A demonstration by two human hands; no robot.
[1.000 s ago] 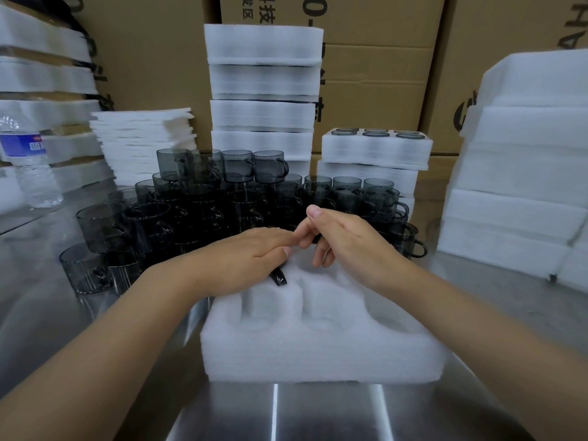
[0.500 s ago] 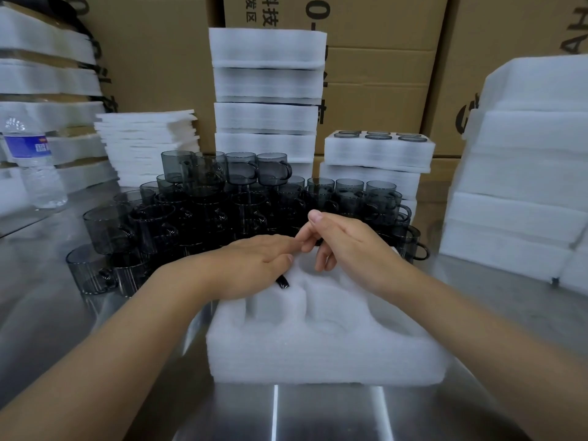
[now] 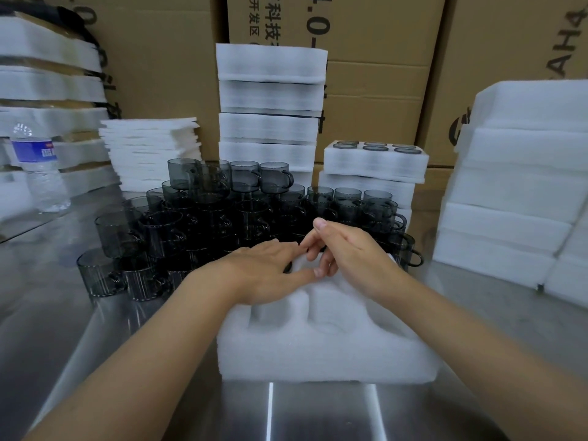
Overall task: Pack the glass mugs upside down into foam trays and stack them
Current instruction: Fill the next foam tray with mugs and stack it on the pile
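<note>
My fingers (image 3: 281, 249) on the left hand (image 3: 261, 276) lie straight and relaxed, palm down, over the far left corner of the foam tray (image 3: 318, 348), with the thumb stretched to the right. A dark bit of mug handle (image 3: 288, 266) shows beneath them; I cannot tell how much of a mug sits under the palm. My right hand (image 3: 350, 249) is over the tray's far middle. Its fingers curl down toward the foam and the forefinger is raised. I cannot tell whether they pinch anything, because the hand hides it. The fingertips of the two hands meet.

Brown cardboard boxes (image 3: 375, 78) rise well behind the tray. The steel surface (image 3: 318, 415) runs under it. To the tray's right, well apart, stands a broad stack of white foam blocks (image 3: 515, 186). Far to its left, more foam (image 3: 47, 81) is layered with cardboard. Behind the tray is a tall stack of foam trays (image 3: 270, 100). Behind it and to the right is a shorter stack, and its top tray (image 3: 375, 162) holds mugs with their bottoms up. Behind and to the left sits a pile of thin foam sheets (image 3: 149, 151). Just behind the tray, smoky glass mugs (image 3: 222, 218) stand upright in crowded tiers. A water bottle (image 3: 38, 176) stands far to the left.
</note>
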